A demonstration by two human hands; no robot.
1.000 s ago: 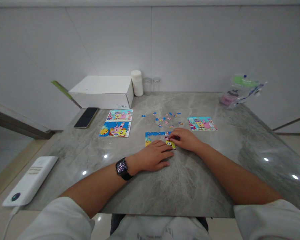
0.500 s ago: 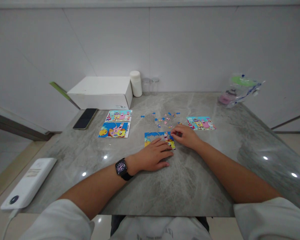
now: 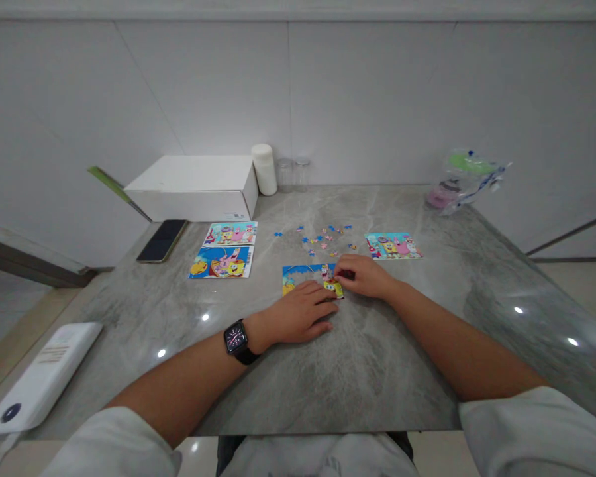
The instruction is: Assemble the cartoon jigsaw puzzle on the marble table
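Observation:
A partly filled cartoon jigsaw puzzle lies on the grey table, its blue and yellow edge showing and a pale patch in its middle. My left hand rests flat across its lower part with fingers stretched out, hiding some of it. At the puzzle's right edge, my right hand has its fingers curled in a pinch; whatever is between the fingertips is hidden. Several loose puzzle pieces are scattered just beyond the puzzle.
Printed cartoon cards lie at left, and a cartoon picture at right. Farther back are a white box, a white bottle, clear glasses and a plastic bag. A phone and a power bank lie left.
The whole view has shifted slightly. My right fingertips have moved a little down along the puzzle's right edge; my left hand stays flat on it.

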